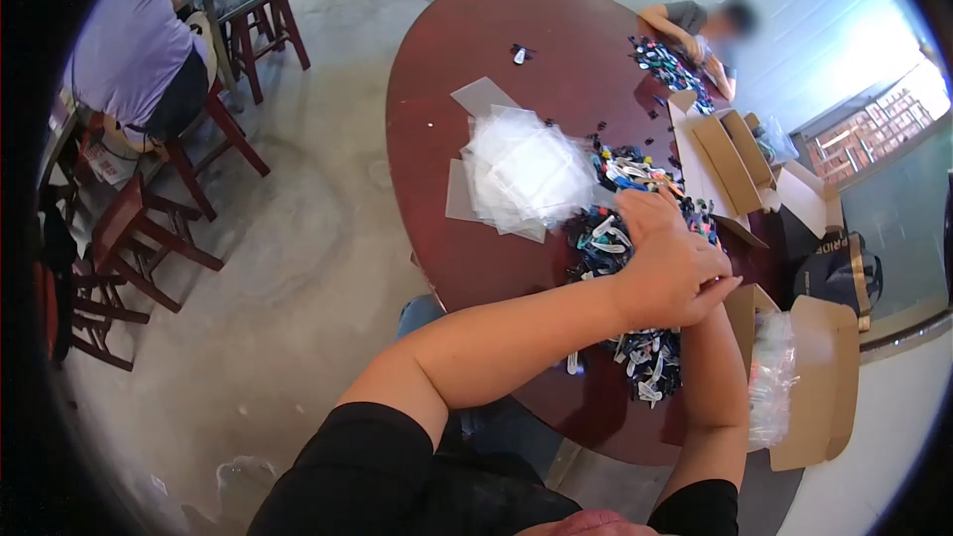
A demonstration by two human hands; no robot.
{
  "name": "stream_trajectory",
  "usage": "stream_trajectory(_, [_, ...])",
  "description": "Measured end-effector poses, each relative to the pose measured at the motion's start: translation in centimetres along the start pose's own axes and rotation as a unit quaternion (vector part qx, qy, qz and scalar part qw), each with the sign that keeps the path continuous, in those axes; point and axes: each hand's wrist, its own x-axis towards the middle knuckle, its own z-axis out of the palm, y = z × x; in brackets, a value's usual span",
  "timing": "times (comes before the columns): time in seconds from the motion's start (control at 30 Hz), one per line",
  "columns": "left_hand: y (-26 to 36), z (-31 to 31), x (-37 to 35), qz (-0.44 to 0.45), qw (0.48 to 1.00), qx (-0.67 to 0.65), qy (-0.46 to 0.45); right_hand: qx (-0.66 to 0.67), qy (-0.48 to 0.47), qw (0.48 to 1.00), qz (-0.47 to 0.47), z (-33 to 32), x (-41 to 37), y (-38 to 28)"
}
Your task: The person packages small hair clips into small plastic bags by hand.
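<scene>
My left hand [665, 263] reaches across from the left, over a pile of small clip-like pieces [606, 238] in black, white and bright colours. Its fingers are bent and pressed together; whatever they hold, if anything, is hidden. My right hand [707, 310] is mostly covered by the left one, where the two meet or overlap, so its fingers hardly show. More of the same pieces [650, 367] lie below my wrists. A stack of clear plastic bags [526, 174] is spread just left of the pile.
The oval dark-red table [437, 60] carries a lone white-and-black piece [519, 56]. Across it a person [685, 25] handles another pile [670, 69]. Open cardboard boxes [730, 164] line the right edge; one box [819, 377] holds plastic-wrapped goods. Wooden stools [149, 228] and a seated person [139, 50] are left.
</scene>
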Motion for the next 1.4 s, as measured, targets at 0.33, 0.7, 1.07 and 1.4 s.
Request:
stream_trajectory(0.33, [-2.8,-0.4,0.1,-0.155,0.983,0.099,0.026,0.519,0.286,0.699,0.401,-6.4,-9.2,-2.7])
stream_trajectory(0.7, [-3.7,0.3,-1.4,-0.468,0.845,-0.160,-0.201,0.632,0.272,0.584,0.430,-5.0,-13.9,-2.9])
stream_trajectory(1.07, [-3.4,0.5,-1.2,-0.482,0.851,-0.157,-0.141,0.704,0.299,0.523,0.376,-4.7,-14.6,-2.8])
stream_trajectory(1.4, [-3.3,0.4,-1.1,-0.475,0.852,-0.130,-0.177,0.574,0.385,0.582,0.429,-4.9,-12.8,-4.0])
